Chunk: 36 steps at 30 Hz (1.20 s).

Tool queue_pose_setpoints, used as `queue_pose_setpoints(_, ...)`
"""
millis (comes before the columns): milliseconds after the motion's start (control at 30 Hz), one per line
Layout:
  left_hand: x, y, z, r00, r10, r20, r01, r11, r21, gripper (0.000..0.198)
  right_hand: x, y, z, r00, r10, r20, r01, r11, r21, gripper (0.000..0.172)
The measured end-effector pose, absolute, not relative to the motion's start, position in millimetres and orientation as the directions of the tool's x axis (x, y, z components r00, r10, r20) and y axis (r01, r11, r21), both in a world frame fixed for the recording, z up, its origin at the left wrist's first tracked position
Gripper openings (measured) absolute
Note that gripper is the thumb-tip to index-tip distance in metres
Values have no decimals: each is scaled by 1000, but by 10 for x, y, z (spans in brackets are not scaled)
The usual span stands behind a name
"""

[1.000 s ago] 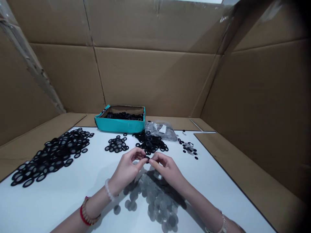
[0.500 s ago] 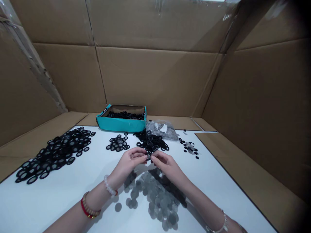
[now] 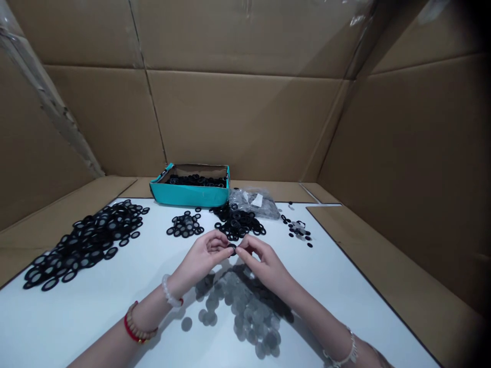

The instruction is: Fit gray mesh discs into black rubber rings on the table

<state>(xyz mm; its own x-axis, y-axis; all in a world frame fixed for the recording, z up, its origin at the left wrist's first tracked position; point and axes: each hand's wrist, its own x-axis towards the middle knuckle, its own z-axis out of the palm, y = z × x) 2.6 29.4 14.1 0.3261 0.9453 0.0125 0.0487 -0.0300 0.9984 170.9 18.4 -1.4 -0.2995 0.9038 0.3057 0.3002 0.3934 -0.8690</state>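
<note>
My hands have hardly shifted in the last half second. My left hand (image 3: 201,258) and right hand (image 3: 265,266) still meet fingertip to fingertip over the white table (image 3: 95,306), both pinching one small black ring (image 3: 231,247). It is thin, round and dark, held just above the heap of grey discs (image 3: 245,306) and near a pile of loose rings (image 3: 240,225). Behind them, the teal box (image 3: 187,196) holds more rings; a clear bag (image 3: 256,202) lies just beside it.
</note>
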Motion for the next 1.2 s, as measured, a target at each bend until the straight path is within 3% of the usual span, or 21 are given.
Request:
queue_pose_setpoints(433,29,310,84,308,951,40,39,-55,998,24,1699,167,-24,-344,883,318,364,438,-822,19)
queue_pose_setpoints(833,43,266,97,297,947,119,42,-137,990,17,1673,132,21,-327,879,348,314,448,-837,25)
queue_pose_setpoints(1033,8,329,32,378,925,46,64,-76,995,23,1669,187,-84,-328,878,350,314,450,-836,24)
queue_pose_setpoints(1200,-39,378,53,439,898,2,193,-96,976,20,1675,194,-90,-376,880,289,392,434,-811,18)
